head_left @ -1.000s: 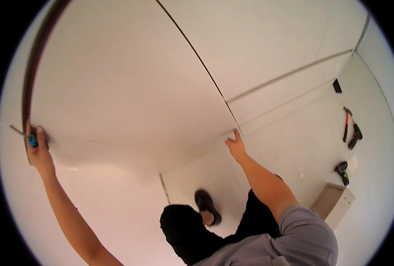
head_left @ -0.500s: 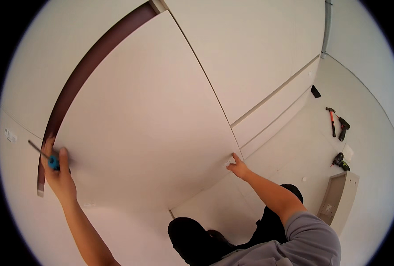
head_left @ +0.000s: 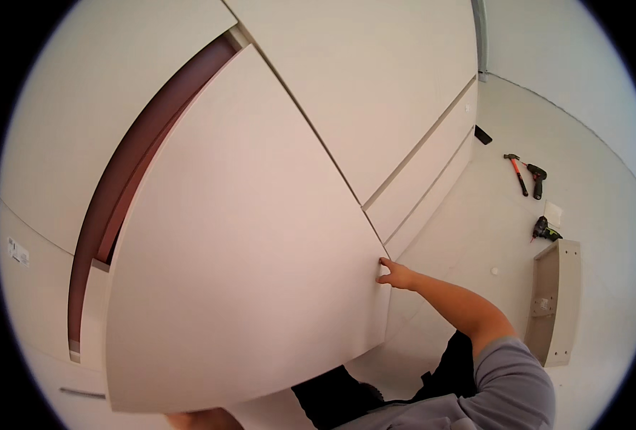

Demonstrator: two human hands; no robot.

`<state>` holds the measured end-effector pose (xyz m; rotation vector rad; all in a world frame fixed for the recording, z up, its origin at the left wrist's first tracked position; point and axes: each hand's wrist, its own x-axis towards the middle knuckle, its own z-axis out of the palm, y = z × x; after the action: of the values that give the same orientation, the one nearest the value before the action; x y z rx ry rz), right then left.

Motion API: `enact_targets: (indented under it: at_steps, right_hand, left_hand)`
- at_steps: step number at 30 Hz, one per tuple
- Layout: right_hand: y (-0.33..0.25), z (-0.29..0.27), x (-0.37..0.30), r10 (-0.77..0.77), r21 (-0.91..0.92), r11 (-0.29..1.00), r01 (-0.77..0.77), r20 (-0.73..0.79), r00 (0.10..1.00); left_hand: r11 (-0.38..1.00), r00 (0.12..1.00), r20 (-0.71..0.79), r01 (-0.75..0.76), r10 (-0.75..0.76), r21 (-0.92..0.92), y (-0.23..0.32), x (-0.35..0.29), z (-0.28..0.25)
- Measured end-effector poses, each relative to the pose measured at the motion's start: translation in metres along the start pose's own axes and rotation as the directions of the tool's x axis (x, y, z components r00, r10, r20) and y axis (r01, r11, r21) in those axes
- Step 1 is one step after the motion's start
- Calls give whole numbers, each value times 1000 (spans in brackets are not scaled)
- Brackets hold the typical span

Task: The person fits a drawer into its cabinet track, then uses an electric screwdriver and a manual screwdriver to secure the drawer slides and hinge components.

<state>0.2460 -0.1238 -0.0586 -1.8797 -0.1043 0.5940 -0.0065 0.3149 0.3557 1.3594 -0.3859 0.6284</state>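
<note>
A large pale cabinet door [head_left: 253,236] stands swung out toward me, with a dark reddish-brown strip [head_left: 124,172] showing in the gap along its left side. My left hand [head_left: 203,418] is at the door's lower edge, mostly hidden behind the panel. A thin grey screwdriver shaft [head_left: 82,393] sticks out past the door's lower left corner; its handle is hidden. At the door's right edge, my right hand [head_left: 397,275] grips the panel with thumb and curled fingers.
On the floor at right lie a hammer [head_left: 516,174], a drill [head_left: 538,179], another green-black drill [head_left: 545,228] and a small white sheet [head_left: 553,213]. Nearer stands an open pale drawer-like box [head_left: 567,308]. More cabinet fronts [head_left: 375,93] run along the far side.
The door has swung further out toward me, widening the gap at its left. My left hand has moved down and behind the panel with the screwdriver. My right hand stays at the right edge.
</note>
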Motion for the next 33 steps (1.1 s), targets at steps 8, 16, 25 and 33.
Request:
enact_targets:
  at_steps: [8,16,25,33]
  right_hand:
    - [-37,-35,-63,33,139,989,-51,132,991]
    - [42,-85,-102,51,207,977,-45,-20,999]
    - [151,-101,-217,132,-183,970,-161,-160,978]
    - [220,-42,-212,276,-274,915,-295,-104,955]
  left_hand:
    - [903,815,463,425,-349,-67,-59,12,163]
    - [695,474,768,717,-431,-52,-159,-11,279]
    - [212,223,62,753,-973,623,-392,-72,133]
    - [414,560,74,510,-825,754,-515,-140,89]
